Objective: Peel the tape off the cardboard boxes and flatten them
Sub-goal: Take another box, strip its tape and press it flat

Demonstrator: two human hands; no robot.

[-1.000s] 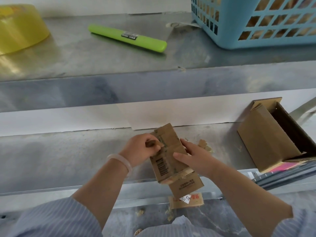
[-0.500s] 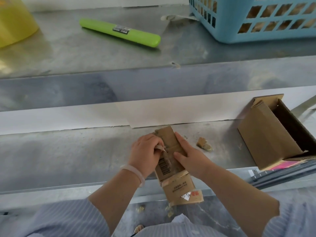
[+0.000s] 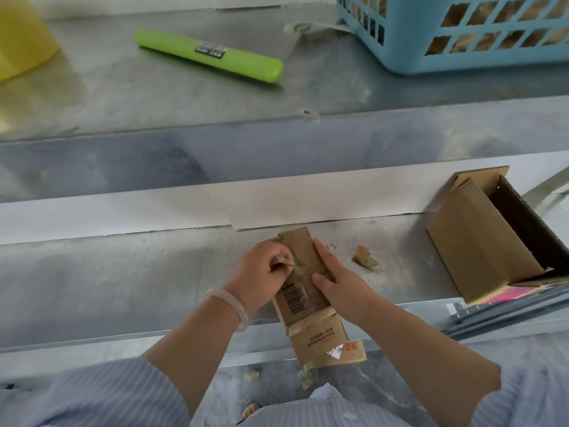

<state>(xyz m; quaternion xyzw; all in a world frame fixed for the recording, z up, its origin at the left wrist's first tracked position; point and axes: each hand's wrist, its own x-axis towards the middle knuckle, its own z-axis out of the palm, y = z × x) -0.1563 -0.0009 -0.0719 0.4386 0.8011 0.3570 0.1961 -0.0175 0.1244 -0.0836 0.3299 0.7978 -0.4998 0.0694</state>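
A small flattened cardboard box (image 3: 311, 331) with a barcode and a red-and-white label lies over the front edge of the lower metal shelf (image 3: 123, 282). My left hand (image 3: 261, 275) pinches a strip of clear tape (image 3: 284, 262) at the box's upper left, fingers closed on it. My right hand (image 3: 338, 285) rests flat on the box's right side and holds it down. A second, open cardboard box (image 3: 480, 248) lies on its side at the right end of the shelf.
A torn cardboard scrap (image 3: 365, 257) lies between the two boxes. On the upper shelf are a green cylinder-shaped tool (image 3: 209, 55), a blue plastic basket (image 3: 455, 32) and a yellow object (image 3: 21, 35). Small scraps litter the floor (image 3: 304, 377) below.
My left hand has drawn the tape strip down and left along the box. The box has slid toward me, and my right hand has flattened onto it.
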